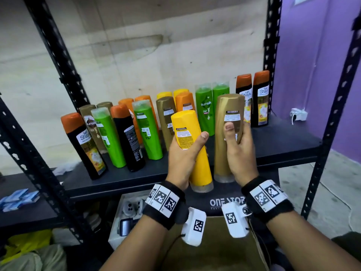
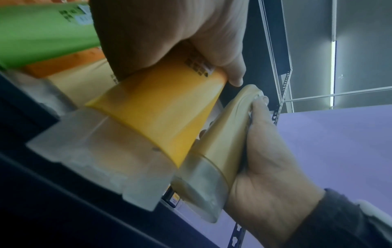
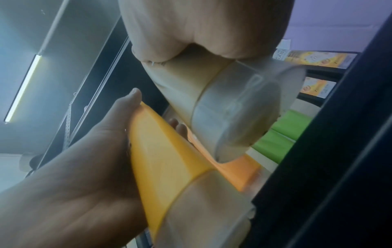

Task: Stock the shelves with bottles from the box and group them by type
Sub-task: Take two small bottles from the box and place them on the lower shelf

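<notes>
Well under way: many bottles already upright on the shelf [image 1: 283, 141], only loosely sorted, green, orange, gold and black-bodied ones mixed at left. Grouping left to do; box not clearly seen. Left hand [image 1: 183, 153] wrapped around yellow bottle [image 1: 192, 145], right hand [image 1: 239, 153] wrapped around gold bottle [image 1: 227, 133], both cap-down, held side by side at the shelf's front edge. Glossy, tapered, clear caps, back labels facing.

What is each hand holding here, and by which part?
Left hand grips the yellow bottle around its middle; right hand grips the gold bottle around its middle.
</notes>
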Available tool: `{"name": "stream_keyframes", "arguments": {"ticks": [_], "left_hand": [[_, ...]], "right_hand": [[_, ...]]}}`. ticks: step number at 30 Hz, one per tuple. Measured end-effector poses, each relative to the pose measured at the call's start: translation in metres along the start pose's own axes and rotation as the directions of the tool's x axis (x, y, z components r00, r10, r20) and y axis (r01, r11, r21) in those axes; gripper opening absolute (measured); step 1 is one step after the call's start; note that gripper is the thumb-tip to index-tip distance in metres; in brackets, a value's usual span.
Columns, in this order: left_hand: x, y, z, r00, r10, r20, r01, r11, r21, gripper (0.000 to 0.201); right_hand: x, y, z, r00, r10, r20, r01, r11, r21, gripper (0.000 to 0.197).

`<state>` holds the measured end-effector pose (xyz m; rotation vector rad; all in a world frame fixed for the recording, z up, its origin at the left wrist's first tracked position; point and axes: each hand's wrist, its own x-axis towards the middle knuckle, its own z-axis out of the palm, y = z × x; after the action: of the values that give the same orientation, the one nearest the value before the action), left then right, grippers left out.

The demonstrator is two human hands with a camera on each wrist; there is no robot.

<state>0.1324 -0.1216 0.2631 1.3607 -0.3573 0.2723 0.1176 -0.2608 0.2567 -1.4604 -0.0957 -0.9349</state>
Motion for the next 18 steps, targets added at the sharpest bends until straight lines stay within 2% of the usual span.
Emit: {"name": "stream_keyframes", "arguments": {"ticks": [3, 8, 14, 18], "left_hand": [[0.011, 0.004, 0.009, 0.999, 0.044, 0.008, -0.044, 0.999, 0.018, 0.042], [0.028, 0.006, 0.024, 0.999, 0.042, 0.014, -0.042, 0.999, -0.012, 0.045], [0.046, -0.003, 0.038, 0.999, 0.043, 0.02, -0.042, 0.999, -0.011, 0.033], [0.055, -0.017, 0.047, 0.999, 0.048, 0.004, -0.048, 0.999, -0.004, 0.052]], "right_hand": [[0.014, -0.004, -0.002, 0.999, -0.039, -0.002, 0.039, 0.999, -0.009, 0.039], [0.035, 0.003, -0.01, 0.998, -0.056, -0.002, 0.056, 0.998, -0.025, 0.056], [0.058, 0.026, -0.019, 0.999, -0.045, 0.013, 0.046, 0.994, -0.099, 0.05], [0.068, 0.041, -0.024, 0.999, -0.044, -0.013, 0.042, 0.993, -0.115, 0.05]]}}
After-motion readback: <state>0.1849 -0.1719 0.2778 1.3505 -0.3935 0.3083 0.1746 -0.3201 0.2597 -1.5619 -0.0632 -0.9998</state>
